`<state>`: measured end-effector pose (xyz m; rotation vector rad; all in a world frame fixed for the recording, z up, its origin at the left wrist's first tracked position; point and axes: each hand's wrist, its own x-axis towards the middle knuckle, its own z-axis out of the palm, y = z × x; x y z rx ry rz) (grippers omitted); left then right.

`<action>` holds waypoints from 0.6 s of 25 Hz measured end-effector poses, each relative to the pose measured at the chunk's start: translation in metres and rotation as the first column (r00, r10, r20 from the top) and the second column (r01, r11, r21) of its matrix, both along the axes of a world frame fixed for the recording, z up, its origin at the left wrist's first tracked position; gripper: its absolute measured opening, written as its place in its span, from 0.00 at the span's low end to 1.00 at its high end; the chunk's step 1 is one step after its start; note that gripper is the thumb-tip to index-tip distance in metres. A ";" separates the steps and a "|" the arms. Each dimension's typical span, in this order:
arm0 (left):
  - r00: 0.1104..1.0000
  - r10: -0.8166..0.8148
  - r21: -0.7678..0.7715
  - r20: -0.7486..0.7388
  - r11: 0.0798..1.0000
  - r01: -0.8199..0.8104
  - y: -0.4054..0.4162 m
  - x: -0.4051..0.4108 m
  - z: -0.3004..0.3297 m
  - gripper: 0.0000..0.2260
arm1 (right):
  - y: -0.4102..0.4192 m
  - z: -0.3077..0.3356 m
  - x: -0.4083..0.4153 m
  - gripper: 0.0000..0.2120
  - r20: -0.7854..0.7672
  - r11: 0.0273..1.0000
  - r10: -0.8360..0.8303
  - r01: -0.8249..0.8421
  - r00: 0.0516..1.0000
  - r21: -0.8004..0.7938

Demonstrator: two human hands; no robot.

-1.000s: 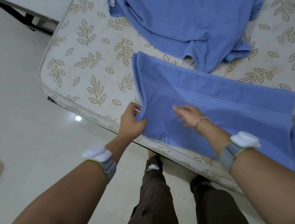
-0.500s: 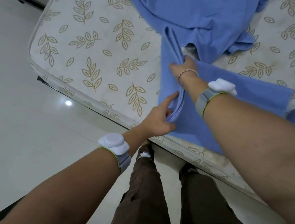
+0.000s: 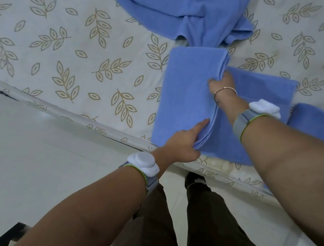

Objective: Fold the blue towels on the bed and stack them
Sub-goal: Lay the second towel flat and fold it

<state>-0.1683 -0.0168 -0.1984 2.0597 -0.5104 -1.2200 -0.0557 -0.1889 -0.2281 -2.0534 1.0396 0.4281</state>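
Blue terry towel (image 3: 185, 88), half folded, lies on leaf-patterned mattress (image 3: 75, 73) near its edge. Left hand (image 3: 178, 143) pinches near corner of folded layer, index finger straight along top. Right hand (image 3: 222, 83) grips far folded edge, fingers tucked under cloth. Unfolded blue towel heap (image 3: 190, 0) behind.

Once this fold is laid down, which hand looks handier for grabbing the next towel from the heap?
Probably the right hand. It grips the folded towel at its far edge, right beside the heap of towels. The left hand pinches the near corner by the mattress edge, farther away.
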 end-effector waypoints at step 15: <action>0.964 -0.134 -0.159 0.230 0.972 0.173 -0.035 -0.012 -0.080 0.24 | -0.009 -0.059 -0.048 0.05 0.082 0.953 0.295 -0.299 0.952 0.044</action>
